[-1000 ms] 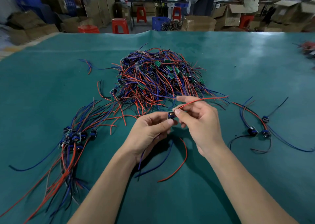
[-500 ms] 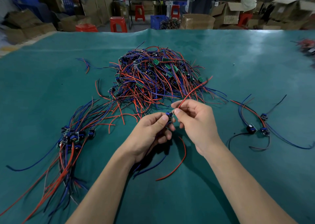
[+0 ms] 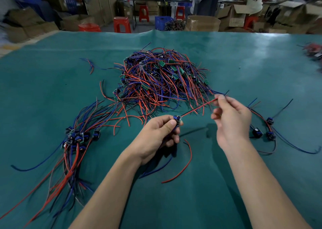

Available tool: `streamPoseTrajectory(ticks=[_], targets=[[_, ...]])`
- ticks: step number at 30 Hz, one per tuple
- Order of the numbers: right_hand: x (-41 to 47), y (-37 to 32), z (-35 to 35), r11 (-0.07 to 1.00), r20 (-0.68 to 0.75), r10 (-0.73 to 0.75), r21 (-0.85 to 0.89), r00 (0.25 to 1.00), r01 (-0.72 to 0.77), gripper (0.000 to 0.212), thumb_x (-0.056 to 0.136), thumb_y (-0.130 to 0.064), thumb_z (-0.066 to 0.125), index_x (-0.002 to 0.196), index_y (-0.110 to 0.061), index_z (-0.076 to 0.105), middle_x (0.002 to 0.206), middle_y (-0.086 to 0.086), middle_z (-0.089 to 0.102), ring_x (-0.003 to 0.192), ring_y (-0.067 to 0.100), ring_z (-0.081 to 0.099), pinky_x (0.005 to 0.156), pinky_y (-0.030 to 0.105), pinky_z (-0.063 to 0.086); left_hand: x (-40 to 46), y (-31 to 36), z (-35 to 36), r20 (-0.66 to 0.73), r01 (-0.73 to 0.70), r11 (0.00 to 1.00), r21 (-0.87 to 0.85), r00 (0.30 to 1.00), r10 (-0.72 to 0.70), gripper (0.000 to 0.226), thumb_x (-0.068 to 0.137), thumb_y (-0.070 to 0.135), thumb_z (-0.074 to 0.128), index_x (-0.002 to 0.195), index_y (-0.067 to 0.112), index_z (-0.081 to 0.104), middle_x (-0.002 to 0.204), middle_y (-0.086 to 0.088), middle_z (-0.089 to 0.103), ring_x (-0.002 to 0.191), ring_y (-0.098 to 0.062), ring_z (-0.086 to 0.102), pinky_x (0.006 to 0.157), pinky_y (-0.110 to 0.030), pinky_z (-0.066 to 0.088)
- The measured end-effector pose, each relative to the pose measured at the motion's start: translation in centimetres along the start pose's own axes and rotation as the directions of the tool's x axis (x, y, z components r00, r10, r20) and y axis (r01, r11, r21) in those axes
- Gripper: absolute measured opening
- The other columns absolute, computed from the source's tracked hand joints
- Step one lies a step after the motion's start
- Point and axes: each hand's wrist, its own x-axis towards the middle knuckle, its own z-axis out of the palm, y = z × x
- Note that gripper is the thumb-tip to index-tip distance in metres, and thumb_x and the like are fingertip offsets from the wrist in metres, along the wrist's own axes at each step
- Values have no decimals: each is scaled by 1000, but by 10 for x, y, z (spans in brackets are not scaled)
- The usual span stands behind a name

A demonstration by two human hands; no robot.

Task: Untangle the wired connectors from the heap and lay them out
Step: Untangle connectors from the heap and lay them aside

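Note:
A heap of tangled red, blue and black wired connectors (image 3: 162, 82) lies in the middle of the green table (image 3: 244, 63). My left hand (image 3: 156, 138) pinches one small blue connector (image 3: 176, 120) in front of the heap. A red wire (image 3: 196, 108) runs taut from that connector up to my right hand (image 3: 230, 120), which pinches the wire near its far end. More red and blue wires from the connector hang below my left hand onto the table.
A laid-out bundle of connectors (image 3: 78, 136) with long wires lies at the left. Three separate connectors (image 3: 261, 131) lie at the right. A loose wire pair (image 3: 90, 65) sits at the far left. Boxes, red stools (image 3: 122, 24) and people stand beyond the table.
My right hand has slid up and to the right along the red wire, away from the connector, drawing the wire straight. My left hand keeps its hold on the connector.

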Motion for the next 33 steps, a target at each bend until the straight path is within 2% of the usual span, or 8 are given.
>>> streamPoseTrajectory(ticks=[3,6,9,11,16,21,27,33], targets=[[3,-1,-4,997,-70,77,-26,995,-79,20,97,-5,59,81,-11,69,69,4,66,48,11,47,45,24,38,1,1,-1,-56,-15,998,-67,998,11,12,102,5,46,106,2,57,78,-2,59,56,-10,53,49,-16,35],[-12,6,6,972,205,168,-198,964,-127,11,90,-4,63,85,-6,73,68,4,70,52,13,55,45,23,42,2,1,-2,-117,-45,994,-95,993,34,12,97,-2,53,106,3,61,75,-1,62,54,-7,52,48,-13,39],[-31,18,15,910,572,124,-392,811,138,8,84,-19,76,91,-16,77,78,-1,75,65,9,64,54,20,47,2,1,-3,-115,-82,995,-59,991,75,11,93,-3,58,99,5,63,69,1,65,53,-7,55,48,-14,41],[-34,24,16,874,617,72,-418,783,248,15,77,-31,81,90,-25,79,79,-3,76,67,5,65,60,16,46,1,1,-3,-114,-91,995,-43,990,86,8,90,1,62,96,5,65,65,0,66,53,-7,57,48,-15,42],[-27,18,12,938,496,-9,-297,868,180,8,79,-20,85,84,-25,81,81,0,77,68,8,62,54,20,46,1,1,-4,-99,-28,998,-60,995,22,10,90,-3,63,96,4,67,71,-5,68,53,-10,60,47,-16,43],[-11,-11,1,989,250,-61,-116,966,93,8,87,-8,76,83,-14,77,77,3,73,61,9,57,51,19,41,-1,-1,-5,-26,-9,997,80,1000,12,9,89,-2,65,92,4,72,74,-6,70,54,-10,60,49,-16,42],[-1,-55,-17,991,-39,-63,115,997,67,17,93,-10,66,76,-16,67,65,2,69,50,11,51,46,19,34,-2,-1,-5,10,-8,989,150,1000,7,13,88,-3,66,85,8,73,71,-9,66,56,-10,61,52,-16,43],[17,-95,-59,986,-63,-77,-150,995,67,11,87,-16,67,77,-17,67,62,-4,70,53,7,63,46,16,43,0,-2,-6,-33,12,997,77,999,-9,11,90,-4,62,91,4,70,78,-8,68,62,-13,62,58,-19,45]])
